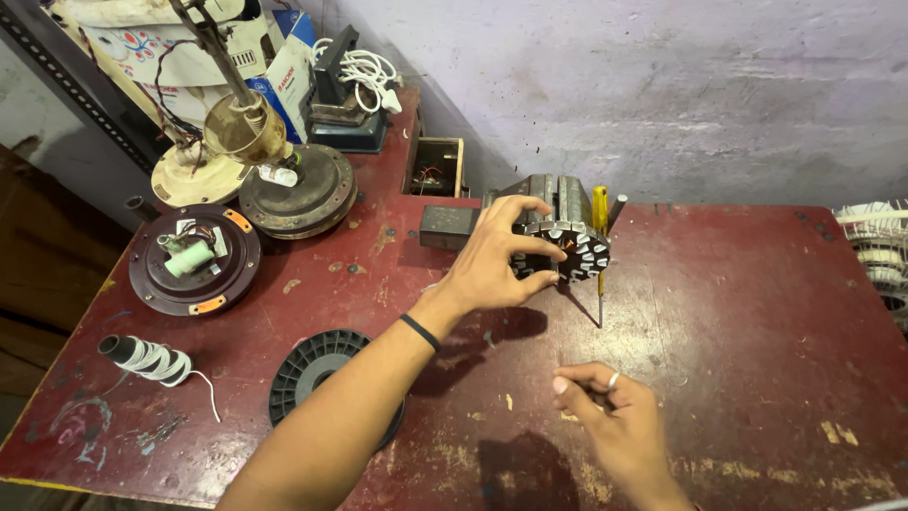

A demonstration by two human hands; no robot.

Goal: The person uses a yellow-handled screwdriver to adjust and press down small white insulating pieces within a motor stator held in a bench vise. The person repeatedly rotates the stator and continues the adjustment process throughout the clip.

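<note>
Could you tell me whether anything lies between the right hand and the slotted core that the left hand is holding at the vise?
Nothing visible does. The left hand grips the slotted core at the vise; the right hand hovers below over bare red tabletop. The yellow-handled screwdriver stands just right of the core, beside that path.

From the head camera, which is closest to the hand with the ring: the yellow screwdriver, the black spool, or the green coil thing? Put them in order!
Measured from the right hand, the one wearing the ring:
1. Yellow screwdriver, just above it, standing by the vise.
2. Black spool, off to the left, partly under the other arm.
3. Green coil, far left, on the round dark motor plate.
</note>
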